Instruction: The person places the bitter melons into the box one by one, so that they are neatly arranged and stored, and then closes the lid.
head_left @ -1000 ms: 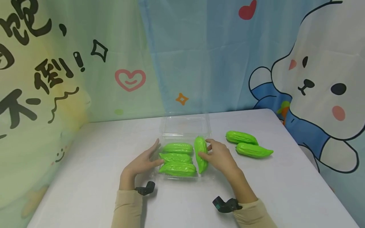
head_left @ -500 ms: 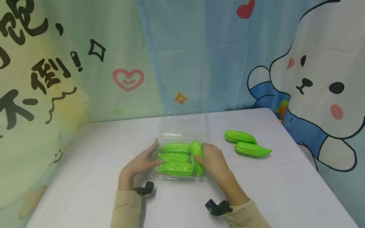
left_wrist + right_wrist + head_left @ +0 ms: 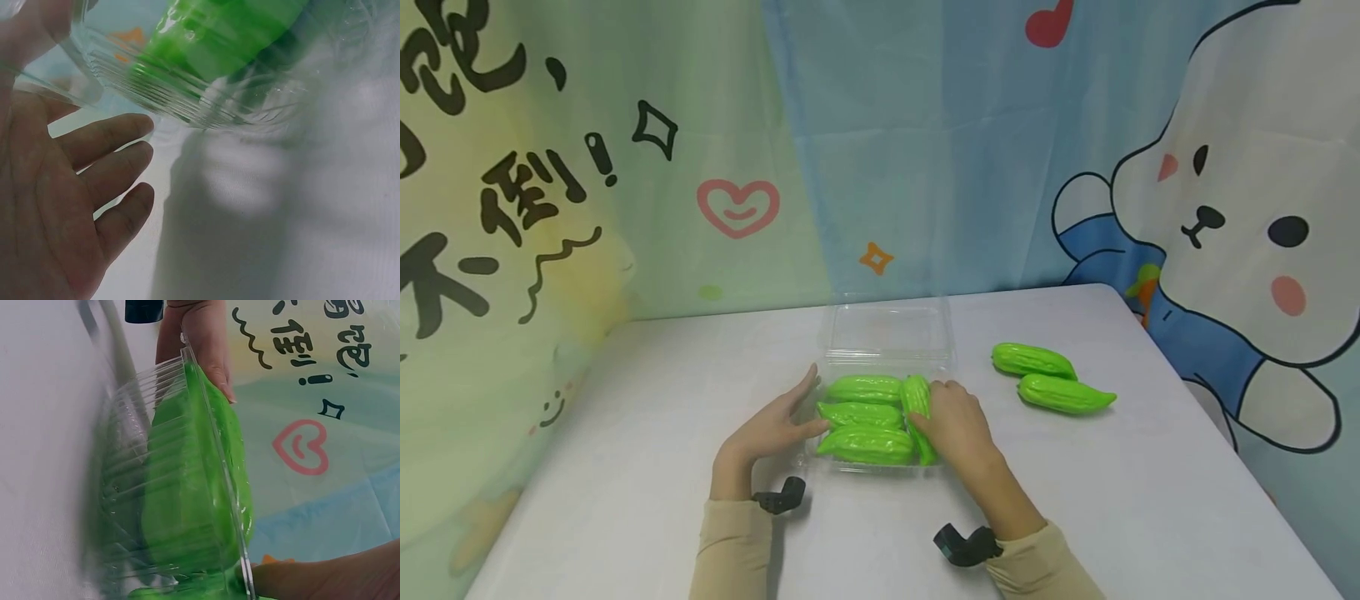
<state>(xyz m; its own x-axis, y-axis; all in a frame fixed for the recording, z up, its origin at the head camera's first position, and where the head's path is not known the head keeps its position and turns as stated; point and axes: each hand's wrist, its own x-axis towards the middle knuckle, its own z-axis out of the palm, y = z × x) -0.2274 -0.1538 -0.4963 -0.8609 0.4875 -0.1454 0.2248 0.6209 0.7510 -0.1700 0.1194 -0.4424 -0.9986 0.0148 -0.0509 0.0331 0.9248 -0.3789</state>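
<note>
A clear plastic clamshell box (image 3: 886,332) lies open at the table's middle, its lid folded back. Three green bitter gourds (image 3: 865,417) lie crosswise in its tray. A fourth gourd (image 3: 917,398) stands lengthwise at the tray's right end, and my right hand (image 3: 953,421) grips it from the right, fingers curled over it. My left hand (image 3: 772,429) rests flat against the tray's left side, fingers straight. The left wrist view shows those fingers (image 3: 106,175) beside the ribbed tray wall (image 3: 187,106). The right wrist view shows gourds (image 3: 194,487) behind the tray wall (image 3: 122,506).
Two more green gourds (image 3: 1033,360) (image 3: 1064,395) lie loose on the white table (image 3: 647,400) to the right of the box. A cartoon-printed curtain (image 3: 925,150) hangs right behind the table. The table's right edge runs close to the rabbit picture (image 3: 1240,225).
My right hand has moved the fourth gourd left and down into the tray's right end, against the other three. My left hand has stayed at the tray's left side.
</note>
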